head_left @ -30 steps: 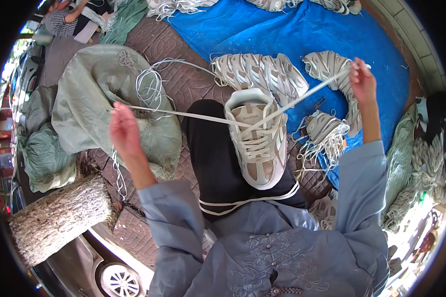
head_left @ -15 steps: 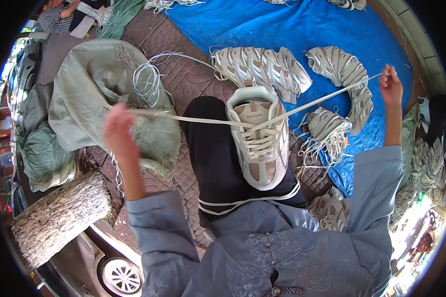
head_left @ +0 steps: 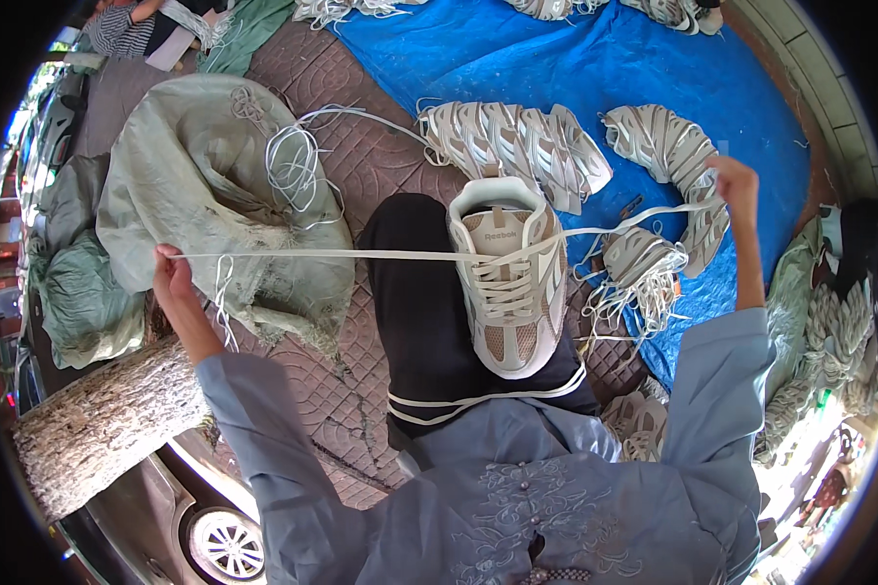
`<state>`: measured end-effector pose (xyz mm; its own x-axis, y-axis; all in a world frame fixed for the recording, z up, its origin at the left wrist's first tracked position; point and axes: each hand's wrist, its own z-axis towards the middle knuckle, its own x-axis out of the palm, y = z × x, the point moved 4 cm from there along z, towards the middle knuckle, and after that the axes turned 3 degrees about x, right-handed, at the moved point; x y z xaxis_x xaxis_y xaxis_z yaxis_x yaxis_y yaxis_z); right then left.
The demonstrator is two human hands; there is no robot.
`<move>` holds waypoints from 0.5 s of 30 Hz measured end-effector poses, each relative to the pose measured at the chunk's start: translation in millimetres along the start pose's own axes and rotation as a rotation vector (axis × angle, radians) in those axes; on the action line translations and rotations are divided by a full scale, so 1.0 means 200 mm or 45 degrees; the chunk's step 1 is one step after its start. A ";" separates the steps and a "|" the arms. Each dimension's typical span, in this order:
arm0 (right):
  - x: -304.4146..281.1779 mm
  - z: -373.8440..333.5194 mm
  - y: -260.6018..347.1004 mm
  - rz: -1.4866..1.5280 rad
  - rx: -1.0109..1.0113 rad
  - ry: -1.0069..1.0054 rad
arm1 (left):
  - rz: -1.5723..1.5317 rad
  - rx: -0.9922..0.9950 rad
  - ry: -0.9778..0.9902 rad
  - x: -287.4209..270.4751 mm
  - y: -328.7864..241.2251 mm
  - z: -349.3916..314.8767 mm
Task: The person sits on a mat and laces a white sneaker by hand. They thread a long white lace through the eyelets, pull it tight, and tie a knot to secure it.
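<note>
A beige and white sneaker (head_left: pixel 514 283) rests on my thigh, toe toward me, with its lower eyelets laced. Out to the left, my left hand (head_left: pixel 174 276) pinches one end of the cream shoelace (head_left: pixel 361 254), which runs taut and nearly level to the shoe. My right hand (head_left: pixel 737 185), raised at the right, is closed on the other length of the lace, which sags a little between the hand and the shoe. Both lengths leave the shoe below its tongue.
Rows of similar sneakers (head_left: pixel 512 146) lie on a blue tarp (head_left: pixel 556 58) ahead. Loose white laces (head_left: pixel 293 166) lie over a pale green sack (head_left: pixel 166 127) at left. Nearby are a tree trunk (head_left: pixel 117 419) and a car wheel (head_left: pixel 226 544). Another person (head_left: pixel 122 29) sits far left.
My left hand has moved outward to the left, drawing its lace length straight. My right hand has come lower and slightly inward, and its length has slackened.
</note>
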<state>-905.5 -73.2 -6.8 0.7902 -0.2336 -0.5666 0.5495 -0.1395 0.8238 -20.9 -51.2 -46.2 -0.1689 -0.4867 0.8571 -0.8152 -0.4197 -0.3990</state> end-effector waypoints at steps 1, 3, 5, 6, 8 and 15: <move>0.13 -0.05 0.10 -0.357 -0.164 0.049 | 0.020 -0.210 0.113 0.07 0.10 -0.06; 0.42 -0.22 0.37 -0.556 -0.992 0.304 | 0.610 -0.314 0.459 0.23 0.38 -0.24; 0.70 -0.40 0.54 -0.081 -0.995 0.525 | 1.194 -0.065 0.614 0.26 0.72 -0.53; 0.83 -0.49 0.62 0.235 -1.027 0.605 | 1.371 -0.058 0.718 0.27 0.89 -0.70; 1.03 -0.64 0.76 0.058 -1.278 0.602 | 1.733 -0.030 0.759 0.27 1.16 -1.00; 1.12 -0.77 0.80 -0.111 -1.210 0.599 | 2.254 0.721 1.324 0.37 1.51 -1.43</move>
<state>-599.7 1.6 -4.9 0.6513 0.1650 -0.7406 0.4352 0.7184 0.5427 -438.3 5.6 -9.1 -0.7073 -0.1154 -0.6975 0.6891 -0.3327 -0.6437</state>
